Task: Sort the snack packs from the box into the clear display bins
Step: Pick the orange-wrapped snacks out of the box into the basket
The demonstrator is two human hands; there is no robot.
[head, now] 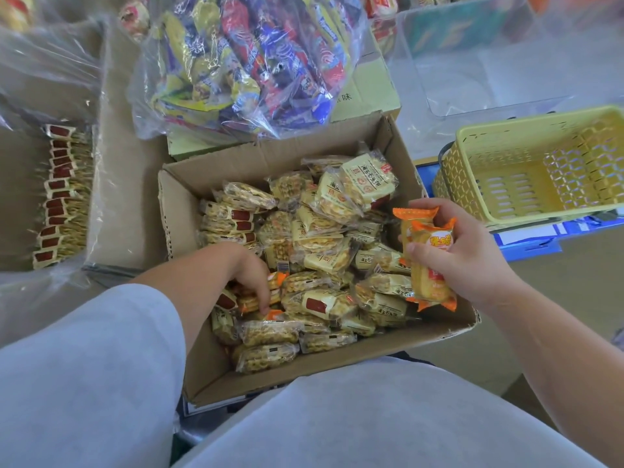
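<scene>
The right hand (472, 255), right of centre in the frame, is gripping two orange-wrapped snack packs (428, 265) above the right edge of the open cardboard box (182, 211). The box is sitting in the middle of the frame, holding a heap of pale yellow snack packs (324, 238). The left hand (251, 276) is reaching down among them, fingertips lying on an orange-edged pack (274, 278); whether it is gripping it, I cannot tell. An empty clear bin (489, 79) is standing at the upper right, with a yellow basket (466, 184) below it.
</scene>
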